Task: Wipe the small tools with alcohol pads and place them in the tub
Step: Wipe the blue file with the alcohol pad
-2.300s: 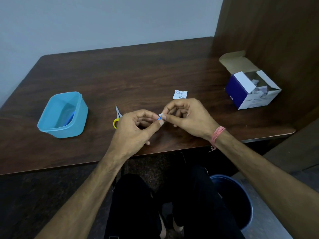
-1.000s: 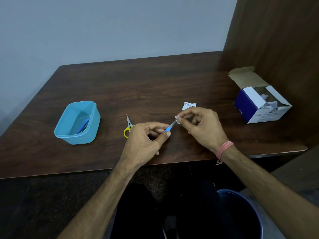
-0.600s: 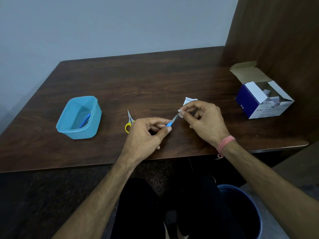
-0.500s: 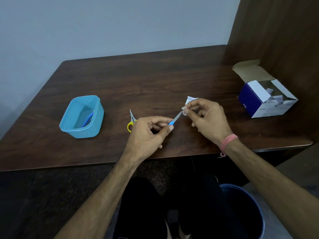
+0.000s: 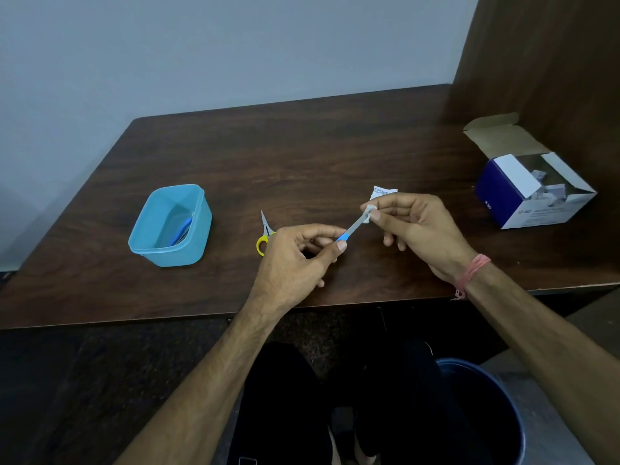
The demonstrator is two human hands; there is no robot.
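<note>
Seen from above, over a dark wood table (image 5: 302, 156). Left hand (image 5: 295, 260), fingers curled, pinching the blue handle of a small tool (image 5: 350, 228) between thumb and forefinger; grey metal end pointing up and to the right. Right hand (image 5: 416, 226) pinching a white alcohol pad (image 5: 368, 213) wrapped round that metal tip, thumb and forefinger pressed together on it, other fingers loosely curled. Both hands held just above the table, near its front edge.

Blue tub (image 5: 169, 226) well off to the left, w/ at least one blue-handled tool already lying inside. Small scissors (image 5: 265, 234), yellow loops, flat on the table just beside the left hand, partly hidden by it, apparently not yet cleaned. Torn white wrapper (image 5: 384, 191) on the table just behind the right hand. Open blue-and-white box (image 5: 533, 189) of pads at far right. Blue bin (image 5: 483, 407) on the floor below, right of the knees.

Step in hand, judging by the grip: wiping stage, pad at the very tip, so prob. near the end of a stroke. Next move likely: slide pad clear, carry tool left w/ the left hand and drop it in the tub. Needs a steady pinch on the thin handle; tip looks fine, poss. sharp, so fingers best kept behind the pad. Scissors left to do after.
</note>
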